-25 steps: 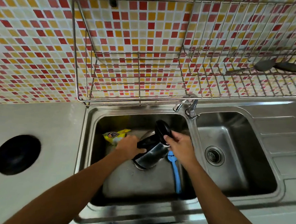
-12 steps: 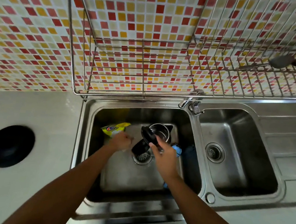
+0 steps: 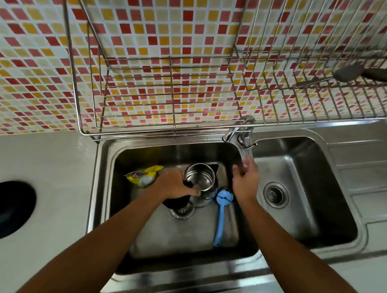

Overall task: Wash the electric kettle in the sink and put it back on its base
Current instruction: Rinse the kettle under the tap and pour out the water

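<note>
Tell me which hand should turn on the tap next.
Probably the right hand: it hovers free just below the chrome tap, while the left hand grips the open steel electric kettle standing in the left basin.

Bare forearms [image 3: 97,250] — no sleeves.

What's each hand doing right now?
Left hand: closed on the steel electric kettle's black handle.
Right hand: empty, fingers loose near the chrome tap.
</note>
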{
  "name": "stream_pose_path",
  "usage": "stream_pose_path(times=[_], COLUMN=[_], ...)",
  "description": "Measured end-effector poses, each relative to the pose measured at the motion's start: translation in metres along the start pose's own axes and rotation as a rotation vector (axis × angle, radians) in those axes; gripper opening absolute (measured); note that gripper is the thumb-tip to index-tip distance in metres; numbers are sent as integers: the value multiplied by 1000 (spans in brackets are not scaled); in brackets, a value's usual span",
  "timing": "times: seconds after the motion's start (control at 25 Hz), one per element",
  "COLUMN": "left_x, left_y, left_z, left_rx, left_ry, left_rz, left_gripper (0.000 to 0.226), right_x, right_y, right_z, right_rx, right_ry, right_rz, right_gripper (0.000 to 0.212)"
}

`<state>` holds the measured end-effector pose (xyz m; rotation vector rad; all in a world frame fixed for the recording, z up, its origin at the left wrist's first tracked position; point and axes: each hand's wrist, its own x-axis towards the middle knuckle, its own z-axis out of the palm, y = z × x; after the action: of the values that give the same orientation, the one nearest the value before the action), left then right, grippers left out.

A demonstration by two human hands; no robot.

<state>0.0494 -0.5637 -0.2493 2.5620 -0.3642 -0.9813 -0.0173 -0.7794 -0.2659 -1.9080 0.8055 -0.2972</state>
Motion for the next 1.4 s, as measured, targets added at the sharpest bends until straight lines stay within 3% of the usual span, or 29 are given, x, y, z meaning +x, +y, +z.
stream_pose_path(times=[0.12,0.2,0.32,0.4,0.52,0.6,0.68,0.76,0.88,1.08,1.2,1.28,1.4], left_x=[-11,-15,-14,-14,-15,-18,-21,-23,-28,-47,-60,-68,-76], left_y=[8,15,14,15,22,25,21,14,8,20,25,32,46], left_z=[22,31,32,29,12,-6,-23,-36,-51,-59,-54,-51,-47], left_rx=[417,499,419,359,212,89,-63,-211,-388,-549,-619,-657,-684], left_ry=[44,118,178,204,213,199,171,138,139,88,31,29,23], left_rz=[-31,-49,-53,-41,-62,-76,-86,-100,-105,-91,-77,-64,-40], left_gripper=[91,81,68,62,56,50,39,27,27,26,30,17,15], right_x=[48,57,51,46,49,53,53,38,2,-37,-43,-47,-54], right_y=[-12,-13,-1,12,14,15,16,16,29,54,55,49,40], right_z=[-15,-15,-7,1,8,10,7,-3,-18,-27,-35,-43,-57], right_rx=[-111,-193,-257,-409,-626,-642,-472,-287,-67,254,434,546,630], right_ry=[4,-63,-92,-215,-389,-445,-403,-244,-50,-105,-144,-112,-54], right_rz=[102,80,-30,-81,-11,5,5,-5,66,295,303,312,335], right_gripper=[73,72,76,80,85,87,79,60,40,64,39,22,19])
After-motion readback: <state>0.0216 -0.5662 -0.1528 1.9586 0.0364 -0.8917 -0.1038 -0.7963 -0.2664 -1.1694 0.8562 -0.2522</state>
